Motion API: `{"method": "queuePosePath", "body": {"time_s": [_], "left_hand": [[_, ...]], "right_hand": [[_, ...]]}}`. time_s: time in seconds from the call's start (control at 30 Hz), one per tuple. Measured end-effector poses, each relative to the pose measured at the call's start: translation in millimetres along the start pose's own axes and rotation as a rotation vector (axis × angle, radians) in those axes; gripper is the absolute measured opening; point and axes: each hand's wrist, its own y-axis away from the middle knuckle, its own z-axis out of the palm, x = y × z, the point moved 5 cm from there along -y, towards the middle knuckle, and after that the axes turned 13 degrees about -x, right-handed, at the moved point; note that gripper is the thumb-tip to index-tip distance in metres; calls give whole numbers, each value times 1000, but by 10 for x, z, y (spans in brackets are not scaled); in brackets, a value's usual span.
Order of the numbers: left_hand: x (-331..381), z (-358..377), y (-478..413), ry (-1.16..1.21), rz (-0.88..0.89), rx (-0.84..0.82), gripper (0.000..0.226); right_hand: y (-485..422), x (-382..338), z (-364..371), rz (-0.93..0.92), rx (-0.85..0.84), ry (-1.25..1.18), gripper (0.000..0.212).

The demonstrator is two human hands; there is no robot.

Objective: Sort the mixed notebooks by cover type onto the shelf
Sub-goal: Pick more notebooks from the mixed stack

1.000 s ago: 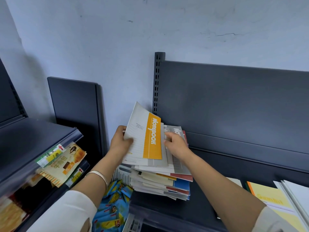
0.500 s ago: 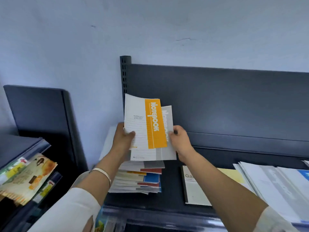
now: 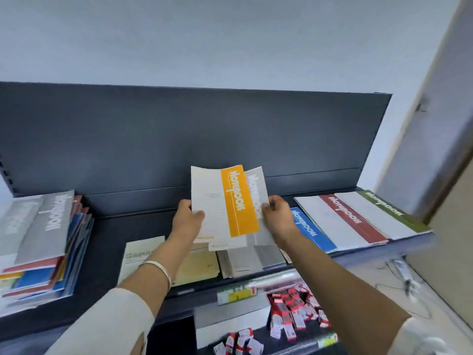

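Mid-sort: the left hand and right hand each pinch a side of two fanned books, the orange-band notebook over the grey-band notebook, both printed "Notebook", held up well right of the mixed stack. Next, probably, part them and lay each on a matching pile.

On the shelf, a mixed stack lies left, sorted rows right (held notebooks between them).

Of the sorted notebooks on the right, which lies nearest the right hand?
The blue-band notebook, beside the right hand; the red-band notebook and green-band notebook lie farther right.
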Motion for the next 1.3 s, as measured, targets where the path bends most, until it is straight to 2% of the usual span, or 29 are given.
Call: {"method": "queuePosePath", "body": {"time_s": [0.13,0.23,0.33,0.57,0.63,0.7,0.8,0.87,0.97,1.1,1.23,1.3], "left_hand": [[-42,612,47,-84,-52,3,48],[-111,889,29,-156,-85,-3,63],[-198,1072,-7,-279,-162,-8,66],[-337,1171,-138,-662,-344,-168,59],[-259,1187,-142,-901,-312,-139,58],[-210,1281,-186,-1061,-189,-170,59],[-208,1589,-265,-1142,3,-413,61],[-220,1765,-283,-1185,60,-507,60],[-281,1908,-298,-1228,34,-551,59],[-314,1937,-342,-1238,-13,-510,57],[-289,1945,-355,-1214,-47,-479,58],[-269,1956,-357,-1207,-61,-467,59]], "right_hand": [[-8,396,-741,80,122,127,28],[-31,636,-1130,134,166,203,30],[-58,820,-1358,169,186,245,29],[-163,1025,-1419,206,125,287,28],[-219,1016,-1408,204,93,311,28],[-280,1009,-1414,207,56,328,29],[-376,1029,-1440,213,26,336,30],[-460,1030,-1461,206,13,356,31],[-637,1025,-1454,179,-30,375,32],[-898,1108,-1347,169,-132,455,31],[-967,1241,-1244,163,-215,785,29],[-932,1236,-1151,69,-229,1009,37]]}}
